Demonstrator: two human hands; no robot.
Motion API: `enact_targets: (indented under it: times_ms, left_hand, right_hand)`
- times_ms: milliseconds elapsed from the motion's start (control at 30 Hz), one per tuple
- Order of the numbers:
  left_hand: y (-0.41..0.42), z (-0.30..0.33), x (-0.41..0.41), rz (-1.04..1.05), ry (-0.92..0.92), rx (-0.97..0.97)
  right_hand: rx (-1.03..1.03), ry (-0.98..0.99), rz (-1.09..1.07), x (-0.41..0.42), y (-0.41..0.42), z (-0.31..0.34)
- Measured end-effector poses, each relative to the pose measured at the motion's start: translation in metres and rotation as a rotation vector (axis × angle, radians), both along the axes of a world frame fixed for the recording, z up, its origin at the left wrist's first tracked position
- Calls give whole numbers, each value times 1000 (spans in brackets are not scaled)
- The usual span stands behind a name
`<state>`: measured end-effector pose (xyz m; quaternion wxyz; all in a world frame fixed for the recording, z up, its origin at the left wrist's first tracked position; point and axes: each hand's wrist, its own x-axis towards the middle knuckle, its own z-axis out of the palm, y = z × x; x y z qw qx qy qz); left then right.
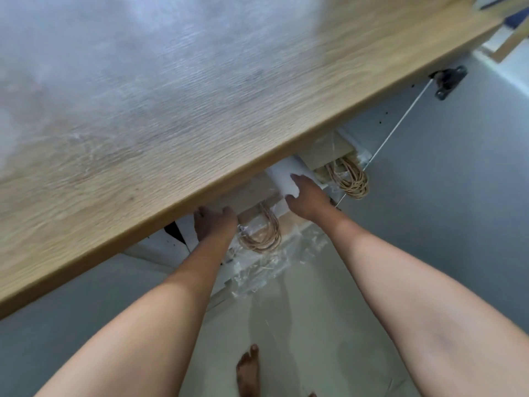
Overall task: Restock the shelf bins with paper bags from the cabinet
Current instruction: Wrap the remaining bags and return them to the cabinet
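Under the wooden countertop [200,116] the cabinet stands open. A plastic-wrapped bundle of brown paper bags [252,193] lies inside, and its twine handles [263,236] hang out toward me. My left hand [214,224] grips the bundle's left end, fingertips hidden under the counter edge. My right hand [307,200] holds a white stack [283,177] just right of the bundle, fingers over the top and thumb on the near side. A second brown bundle [326,153] with twine handles [352,179] sits further right.
The open grey cabinet door [443,173] stands to the right, with a black hinge [448,80] near its top. Crumpled clear plastic wrap [266,270] spills out below the bundles. My bare foot [247,371] is on the pale floor. The counter edge overhangs the cabinet opening.
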<state>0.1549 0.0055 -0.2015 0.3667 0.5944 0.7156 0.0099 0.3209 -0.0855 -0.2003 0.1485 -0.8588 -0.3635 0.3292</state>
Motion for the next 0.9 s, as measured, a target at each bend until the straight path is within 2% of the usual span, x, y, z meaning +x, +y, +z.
enact_targets:
  times_ms: [200,300,467,567,633,733,900]
  left_hand:
    - [-59,57,12,-288,68,109]
    - [-83,89,16,-392,83,232]
    - [-119,148,11,-642,64,553]
    - [-125,183,6,-710,88,783]
    - [-116,200,1,-713,109,856]
    - [-88,213,-12,-630,201,810]
    - [-50,205,-25,-520,335,542]
  right_hand:
    - [18,-133,-8,11,-66,54]
    - [13,-215,-12,19,-97,89]
    - [58,-339,-10,34,-147,147]
    - [65,-443,-27,51,-177,178]
    - [43,-523,-47,64,-193,192]
    - [-35,-608,-87,80,-214,202]
    - [-161,-589,-218,106,-240,200]
